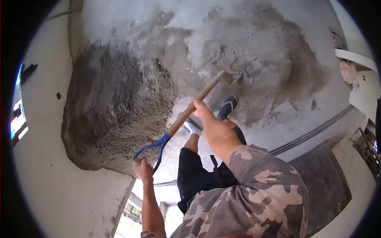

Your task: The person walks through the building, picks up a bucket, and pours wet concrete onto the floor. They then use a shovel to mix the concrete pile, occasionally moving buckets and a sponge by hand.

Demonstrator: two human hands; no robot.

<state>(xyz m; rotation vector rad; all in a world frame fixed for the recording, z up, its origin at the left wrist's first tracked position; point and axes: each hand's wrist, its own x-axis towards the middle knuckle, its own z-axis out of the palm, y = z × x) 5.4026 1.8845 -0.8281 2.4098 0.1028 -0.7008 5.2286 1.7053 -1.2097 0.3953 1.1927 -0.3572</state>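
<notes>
A shovel [186, 114] with a wooden shaft and a blue D-shaped handle [162, 144] slants across the middle of the view. My left hand [143, 169] is closed around the grip at the top of that handle. Farther down, my right hand [199, 108] wraps the wooden shaft. The shovel's blade [231, 78] is coated in grey dust and rests at the near edge of a pale grey powdery heap [254, 59]; part of the blade blends into the material. To the left lies a darker, coarse sandy pile [123, 99].
My feet, in dark sandals [229, 106], stand close to the blade. Long thin rods [313, 131] run along the floor at right, beside a dark flat panel [323, 190]. A pale wall [43, 131] borders the left pile. White dust hazes the far floor.
</notes>
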